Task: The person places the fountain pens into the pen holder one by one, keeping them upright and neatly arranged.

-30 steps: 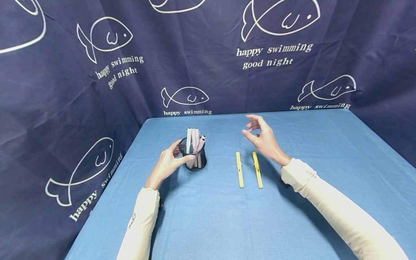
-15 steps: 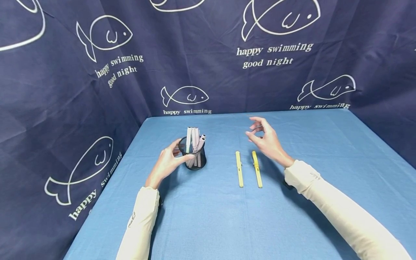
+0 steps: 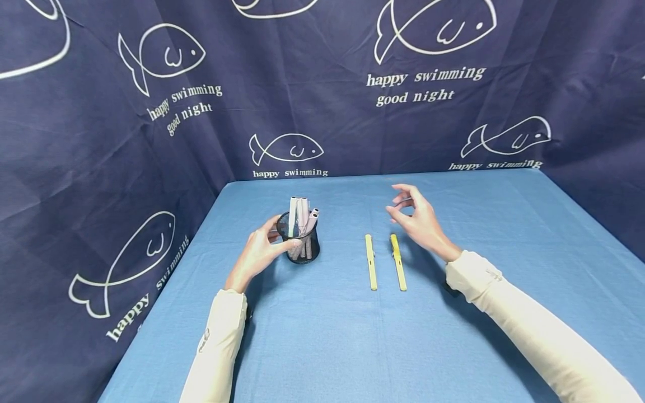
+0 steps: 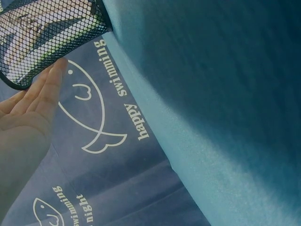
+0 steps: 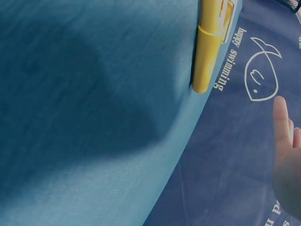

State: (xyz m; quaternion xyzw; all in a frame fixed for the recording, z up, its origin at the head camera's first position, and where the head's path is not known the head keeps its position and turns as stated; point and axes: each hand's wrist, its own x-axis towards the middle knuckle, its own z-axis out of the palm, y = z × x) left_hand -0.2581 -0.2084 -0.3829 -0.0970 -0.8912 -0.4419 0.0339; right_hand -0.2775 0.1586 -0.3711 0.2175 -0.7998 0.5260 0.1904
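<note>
My left hand (image 3: 259, 247) grips a black mesh pen holder (image 3: 311, 249) by its side, thumb across the front near the rim and fingers behind. Several pale pink and white pens (image 3: 302, 212) stand in it. In the left wrist view the fingers (image 4: 46, 92) lie along the mesh wall (image 4: 61, 35). Two yellow pens lie side by side on the table, a paler left one (image 3: 370, 263) and a brighter right one (image 3: 398, 263). Above and just right of the brighter pen's far end, my right hand (image 3: 417, 219) hovers with loosely bent fingers and nothing in it.
A blue cloth (image 3: 322, 336) covers the table. Dark blue curtains (image 3: 347, 123) printed with white fish and lettering hang behind the table and along its left side.
My right hand has drifted a little to the right and towards me, away from the pen holder. My left hand, the holder and both yellow pens stay put.
</note>
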